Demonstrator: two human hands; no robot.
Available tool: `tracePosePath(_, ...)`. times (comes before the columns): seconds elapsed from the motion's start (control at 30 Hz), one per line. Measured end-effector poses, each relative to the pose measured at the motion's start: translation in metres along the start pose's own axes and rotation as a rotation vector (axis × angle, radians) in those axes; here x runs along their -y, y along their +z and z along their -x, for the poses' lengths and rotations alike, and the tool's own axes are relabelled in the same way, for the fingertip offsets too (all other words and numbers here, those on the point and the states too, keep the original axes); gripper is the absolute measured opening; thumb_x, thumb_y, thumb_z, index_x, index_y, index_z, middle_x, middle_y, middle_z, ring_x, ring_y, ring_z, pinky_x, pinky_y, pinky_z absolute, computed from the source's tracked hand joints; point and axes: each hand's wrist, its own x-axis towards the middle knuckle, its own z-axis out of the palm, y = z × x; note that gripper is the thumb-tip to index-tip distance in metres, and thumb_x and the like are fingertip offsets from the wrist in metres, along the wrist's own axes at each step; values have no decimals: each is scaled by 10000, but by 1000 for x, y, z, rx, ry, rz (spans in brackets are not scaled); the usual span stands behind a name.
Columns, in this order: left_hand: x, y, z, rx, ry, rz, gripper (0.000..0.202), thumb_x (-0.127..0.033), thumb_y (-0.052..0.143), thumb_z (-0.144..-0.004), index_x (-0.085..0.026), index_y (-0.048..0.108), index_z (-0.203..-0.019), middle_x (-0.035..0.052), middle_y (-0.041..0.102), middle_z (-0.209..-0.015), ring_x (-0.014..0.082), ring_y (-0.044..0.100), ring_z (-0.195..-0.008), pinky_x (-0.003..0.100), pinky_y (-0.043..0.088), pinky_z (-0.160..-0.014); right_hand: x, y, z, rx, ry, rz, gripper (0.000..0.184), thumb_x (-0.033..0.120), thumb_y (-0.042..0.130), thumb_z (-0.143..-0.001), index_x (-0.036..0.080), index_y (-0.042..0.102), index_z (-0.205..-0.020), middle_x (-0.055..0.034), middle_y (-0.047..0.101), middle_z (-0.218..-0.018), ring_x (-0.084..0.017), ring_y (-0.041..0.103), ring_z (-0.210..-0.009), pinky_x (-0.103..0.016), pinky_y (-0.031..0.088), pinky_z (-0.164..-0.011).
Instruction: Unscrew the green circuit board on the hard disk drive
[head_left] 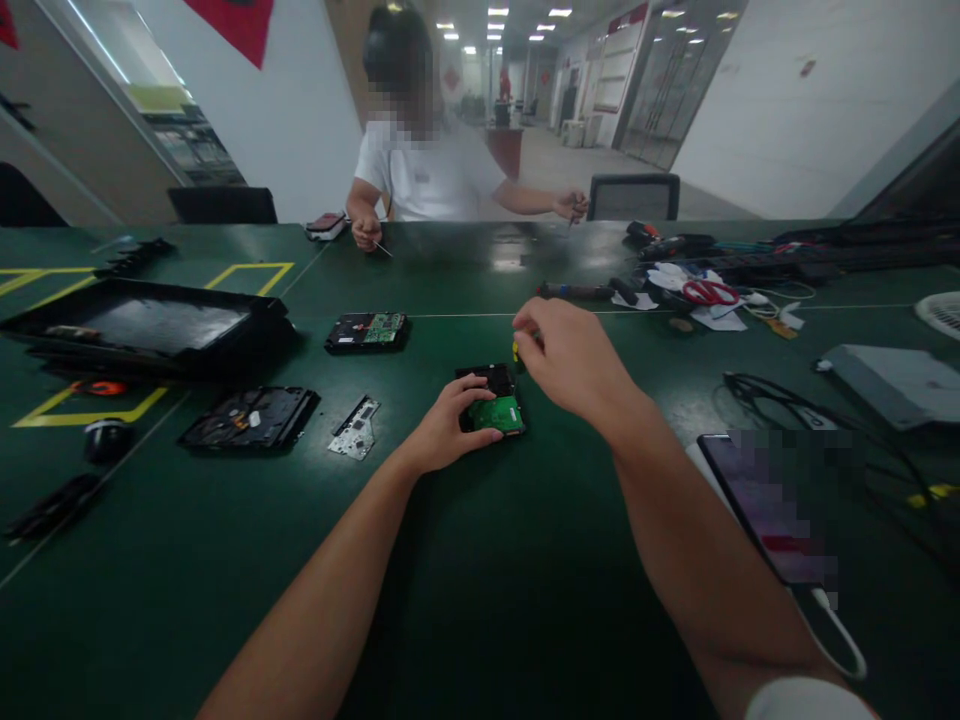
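A hard drive [499, 412] with a green circuit board lies on the dark green table in front of me. My left hand [457, 425] grips it from the left, thumb along the near edge and fingers over the top. Just above its right end is my right hand [566, 360], fingers pinched around a small yellow-and-black tool [516, 350], mostly hidden by the hand. To the left of my left hand lies a loose metal plate with cut-outs [355, 428]. A second hard drive [366, 332] sits farther back, board side up.
An opened black drive unit [251, 418] and a large black casing [150, 325] are at left. On the right lie a phone [772, 510] with a white cable, a grey metal box [892, 385], and cables. Across the table, a person [420, 170] holds a thin metal tool.
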Motion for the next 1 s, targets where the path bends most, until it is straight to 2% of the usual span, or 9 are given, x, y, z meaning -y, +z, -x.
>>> tracePosePath(0.17,1,0,-1,7,1,-6,538,-434,845,-874,-283,673,-1362,116,525,-1585,336,404,-1570,565,338,-1306,-1,-3,-1,18,16,1,45,207,652,-998,201,664,-955,-75,705,-976,-228,631,-892,-347,432,-807)
tracePosePath(0.37,3,0,-1,23,6,1,555,-434,851,-869,-278,667,-1369,117,515,-1589,324,403,-1569,547,331,-1312,0,-2,-2,-1,29,56,47,162,639,-965,181,649,-924,-96,713,-975,-230,624,-878,-347,415,-777)
tracePosePath(0.57,0,-1,-1,6,-8,13,540,-424,854,-863,-264,678,-1348,131,511,-1588,332,407,-1569,552,333,-1309,-3,-4,-3,60,-62,17,112,208,590,-1024,184,685,-971,-93,748,-981,-243,656,-900,-351,423,-798)
tracePosePath(0.7,1,0,-1,0,-4,11,541,-423,861,-857,-259,683,-1341,139,518,-1578,339,424,-1555,566,335,-1304,-3,-8,-1,87,-88,-39,183,155,541,-1016,168,721,-1049,-105,763,-1031,-246,679,-941,-348,451,-843)
tracePosePath(0.8,2,0,-1,-1,-4,11,555,-425,869,-851,-261,682,-1347,139,514,-1579,339,416,-1559,565,330,-1306,-2,-11,0,124,-94,-93,232,128,538,-999,174,742,-1100,-88,773,-1043,-226,688,-898,-333,466,-826)
tracePosePath(1.0,2,-1,-1,4,8,13,562,-416,870,-854,-251,679,-1357,144,516,-1578,330,410,-1561,547,338,-1306,-4,-12,-1,76,-50,-6,108,191,631,-976,170,737,-981,-96,759,-981,-233,671,-848,-348,455,-806)
